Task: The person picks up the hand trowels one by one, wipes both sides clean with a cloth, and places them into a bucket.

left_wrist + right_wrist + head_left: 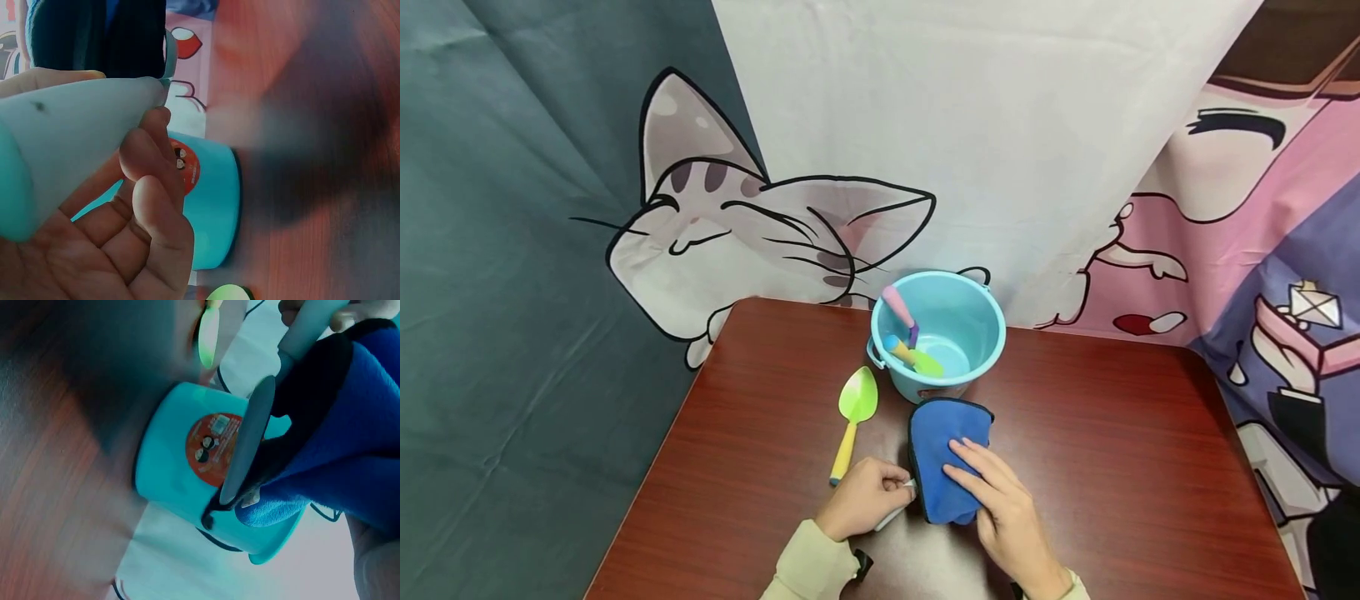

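Observation:
My left hand [863,498] grips the pale handle [81,125] of a toy shovel, its greenish end showing in the left wrist view. In the right wrist view the shovel's grey head [251,437] appears nearly edge-on, beside the folds of a blue cloth [942,458] with black edging. My right hand [1006,517] holds this cloth, fingers spread over its top and the thumb side mostly hidden. From above, the cloth covers the shovel's head. Just beyond the cloth stands a light blue bucket [981,354].
Inside the bucket are a pink-handled tool [898,306] and a small tool with a green head [928,365]. A green trowel with a yellow handle [846,454] lies on the brown table [1097,450], left of the bucket. A printed curtain [985,125] hangs behind the table.

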`<action>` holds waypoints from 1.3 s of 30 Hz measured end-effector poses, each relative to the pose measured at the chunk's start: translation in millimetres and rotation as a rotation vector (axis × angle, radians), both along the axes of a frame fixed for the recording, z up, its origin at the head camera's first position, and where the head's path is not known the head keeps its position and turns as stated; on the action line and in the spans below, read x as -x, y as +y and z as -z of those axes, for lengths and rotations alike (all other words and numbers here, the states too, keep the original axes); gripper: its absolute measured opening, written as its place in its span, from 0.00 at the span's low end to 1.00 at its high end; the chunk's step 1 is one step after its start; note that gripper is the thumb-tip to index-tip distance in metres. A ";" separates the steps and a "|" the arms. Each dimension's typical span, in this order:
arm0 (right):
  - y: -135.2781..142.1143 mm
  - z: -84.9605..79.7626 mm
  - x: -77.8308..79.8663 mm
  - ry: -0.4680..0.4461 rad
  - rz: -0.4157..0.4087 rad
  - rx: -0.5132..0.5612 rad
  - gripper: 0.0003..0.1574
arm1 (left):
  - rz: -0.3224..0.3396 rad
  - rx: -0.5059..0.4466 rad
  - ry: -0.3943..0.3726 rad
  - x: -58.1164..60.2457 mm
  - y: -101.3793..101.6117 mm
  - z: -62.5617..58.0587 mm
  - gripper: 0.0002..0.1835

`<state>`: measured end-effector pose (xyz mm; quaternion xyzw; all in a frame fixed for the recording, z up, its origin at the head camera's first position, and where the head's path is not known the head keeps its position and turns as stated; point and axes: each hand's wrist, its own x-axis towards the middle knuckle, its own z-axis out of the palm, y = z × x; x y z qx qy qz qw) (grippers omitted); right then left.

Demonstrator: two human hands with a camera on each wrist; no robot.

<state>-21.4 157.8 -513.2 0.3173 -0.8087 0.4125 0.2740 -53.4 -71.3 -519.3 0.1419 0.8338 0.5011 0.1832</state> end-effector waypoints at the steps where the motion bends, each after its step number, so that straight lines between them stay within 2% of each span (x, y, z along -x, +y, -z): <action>1: -0.5 0.7 -0.6 -0.018 -0.013 -0.017 0.39 | 0.005 0.000 0.007 -0.2 0.4 0.2 0.07; 5: -1.2 3.0 -3.4 -0.101 -0.041 -0.093 0.43 | 0.020 0.011 0.040 -0.7 1.3 1.1 0.16; 14: -3.4 7.6 -4.1 -0.226 -0.025 -0.228 0.41 | 0.026 0.017 0.046 -1.4 -1.3 1.2 0.17; 24: 0.2 10.1 -0.7 -0.187 0.059 -0.299 0.41 | 0.024 0.004 0.046 -2.8 -2.7 3.6 0.17; 28: 1.9 11.9 1.2 -0.189 0.076 -0.318 0.39 | 0.020 0.006 0.044 -3.4 -2.0 2.0 0.14; 33: 3.7 14.2 3.3 -0.196 0.099 -0.322 0.37 | 0.004 0.016 0.041 -4.2 -2.3 -0.2 0.05; 39: 4.2 16.4 4.2 -0.192 0.143 -0.299 0.35 | -0.007 0.010 0.027 -4.5 -2.9 -2.1 0.07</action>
